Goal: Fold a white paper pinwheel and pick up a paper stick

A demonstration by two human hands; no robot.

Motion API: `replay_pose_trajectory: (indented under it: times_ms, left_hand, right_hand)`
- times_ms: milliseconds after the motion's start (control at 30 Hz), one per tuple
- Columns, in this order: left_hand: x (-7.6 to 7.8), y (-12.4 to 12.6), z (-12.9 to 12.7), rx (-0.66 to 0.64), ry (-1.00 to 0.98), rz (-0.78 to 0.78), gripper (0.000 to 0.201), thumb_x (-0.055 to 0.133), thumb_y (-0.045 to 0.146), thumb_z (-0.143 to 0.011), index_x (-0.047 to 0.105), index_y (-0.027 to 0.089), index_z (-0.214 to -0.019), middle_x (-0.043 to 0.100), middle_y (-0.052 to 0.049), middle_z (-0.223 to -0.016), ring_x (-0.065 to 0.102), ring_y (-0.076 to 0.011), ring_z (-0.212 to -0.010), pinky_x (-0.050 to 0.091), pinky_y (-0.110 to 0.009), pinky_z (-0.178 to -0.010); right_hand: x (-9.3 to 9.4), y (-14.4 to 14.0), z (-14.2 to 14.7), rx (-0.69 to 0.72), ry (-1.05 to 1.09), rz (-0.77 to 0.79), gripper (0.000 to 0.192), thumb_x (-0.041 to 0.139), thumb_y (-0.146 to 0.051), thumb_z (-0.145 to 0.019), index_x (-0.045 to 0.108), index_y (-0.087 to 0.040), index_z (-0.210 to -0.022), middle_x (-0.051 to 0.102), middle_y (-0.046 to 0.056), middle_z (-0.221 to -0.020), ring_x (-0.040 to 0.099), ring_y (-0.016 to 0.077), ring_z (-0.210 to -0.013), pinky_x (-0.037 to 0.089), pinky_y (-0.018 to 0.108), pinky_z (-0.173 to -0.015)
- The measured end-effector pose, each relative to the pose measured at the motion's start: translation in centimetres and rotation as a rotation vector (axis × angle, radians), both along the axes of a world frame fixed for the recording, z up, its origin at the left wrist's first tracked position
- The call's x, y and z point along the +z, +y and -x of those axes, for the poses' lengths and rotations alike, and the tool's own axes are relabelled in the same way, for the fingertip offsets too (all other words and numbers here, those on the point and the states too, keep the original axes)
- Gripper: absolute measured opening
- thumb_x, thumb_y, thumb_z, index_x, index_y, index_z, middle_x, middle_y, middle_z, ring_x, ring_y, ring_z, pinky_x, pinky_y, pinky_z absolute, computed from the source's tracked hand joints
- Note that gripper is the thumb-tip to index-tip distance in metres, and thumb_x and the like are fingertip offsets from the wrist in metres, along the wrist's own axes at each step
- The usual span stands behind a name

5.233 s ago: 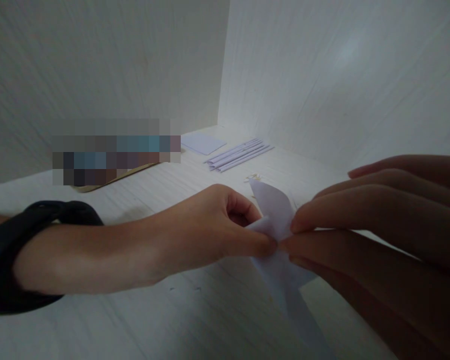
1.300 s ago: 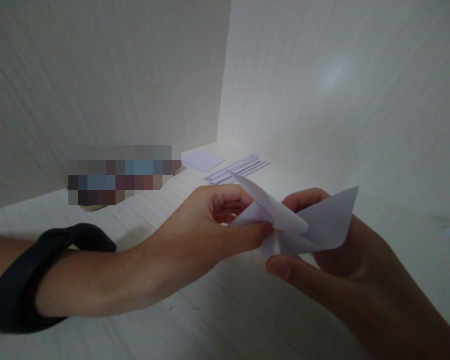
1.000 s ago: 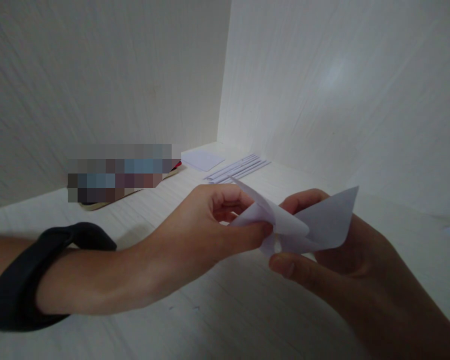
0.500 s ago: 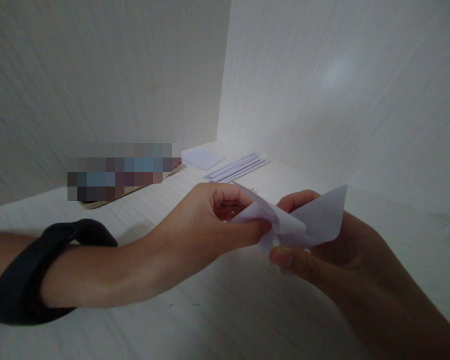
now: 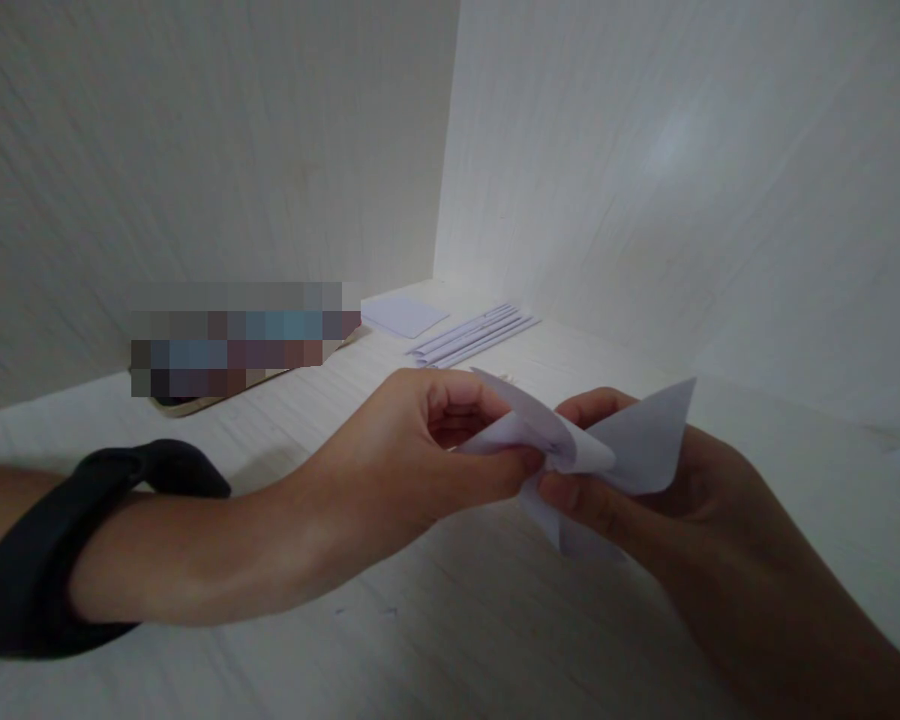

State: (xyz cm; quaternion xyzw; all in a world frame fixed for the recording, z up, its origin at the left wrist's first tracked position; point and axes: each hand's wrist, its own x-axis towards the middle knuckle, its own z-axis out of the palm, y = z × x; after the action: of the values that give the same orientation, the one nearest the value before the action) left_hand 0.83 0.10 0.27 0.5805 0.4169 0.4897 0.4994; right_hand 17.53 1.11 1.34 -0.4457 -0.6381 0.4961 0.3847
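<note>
Two hands hold one folded sheet of white paper point(image 5: 630, 445) above the pale table point(image 5: 450, 620). The left hand point(image 5: 412, 450), with one black band point(image 5: 52, 550) on its wrist, pinches the paper's left flap between thumb and curled fingers. The right hand point(image 5: 667, 500) grips the middle fold from the other side, thumb pressed on top, fingers behind the raised pointed flap. Farther back, near the corner of the two white walls point(image 5: 645, 150), lie one small flat sheet point(image 5: 405, 315) and one bundle of narrow paper strips point(image 5: 472, 335), their number too small to count.
</note>
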Motion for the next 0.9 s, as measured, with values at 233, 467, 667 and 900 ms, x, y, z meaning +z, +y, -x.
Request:
replay_pose_trajectory:
  times_ms: [233,467,667,900]
  left_hand:
    - [0.0,0.0,-0.1,-0.033,-0.028,-0.005,0.007,0.072,0.019,-0.079,0.072,0.019,-0.072,0.073,0.002,-0.074,0.067,-0.0137,-0.072,0.05,-0.023,-0.066]
    - [-0.1,0.1,0.0,-0.096,-0.1,0.032,0.006,0.069,0.019,-0.08,0.073,0.02,-0.076,0.074,0.002,-0.078,0.067,-0.0141,-0.076,0.05,-0.026,-0.074]
    - [-0.3,0.1,0.0,-0.132,-0.118,0.056,0.006,0.069,0.016,-0.08,0.071,0.02,-0.084,0.072,0.003,-0.079,0.067,-0.0141,-0.082,0.049,-0.026,-0.08]
    - [0.1,-0.2,0.2,-0.045,-0.085,0.052,0.022,0.072,0.03,-0.077,0.068,0.02,-0.095,0.07,-0.003,-0.093,0.063,-0.0191,-0.087,0.049,-0.028,-0.074]
  right_hand:
    - [0.0,0.4,-0.4,0.068,-0.007,-0.017,0.026,0.082,-0.031,-0.067,0.063,-0.027,-0.086,0.071,-0.002,-0.074,0.069,0.0188,-0.07,0.058,0.028,-0.061]
    - [0.2,0.5,-0.8,0.052,-0.059,-0.045,0.038,0.083,-0.033,-0.063,0.064,-0.03,-0.096,0.074,-0.001,-0.09,0.069,0.0204,-0.082,0.056,0.03,-0.068]
    - [0.2,1.6,-1.1,0.089,-0.102,-0.172,0.021,0.074,-0.034,-0.072,0.064,-0.027,-0.089,0.072,0.0,-0.082,0.068,0.0208,-0.08,0.055,0.031,-0.068]
    - [0.7,2.4,-2.3,0.204,-0.133,-0.233,0.012,0.071,-0.03,-0.077,0.065,-0.027,-0.087,0.074,0.001,-0.083,0.068,0.0198,-0.072,0.054,0.029,-0.058]
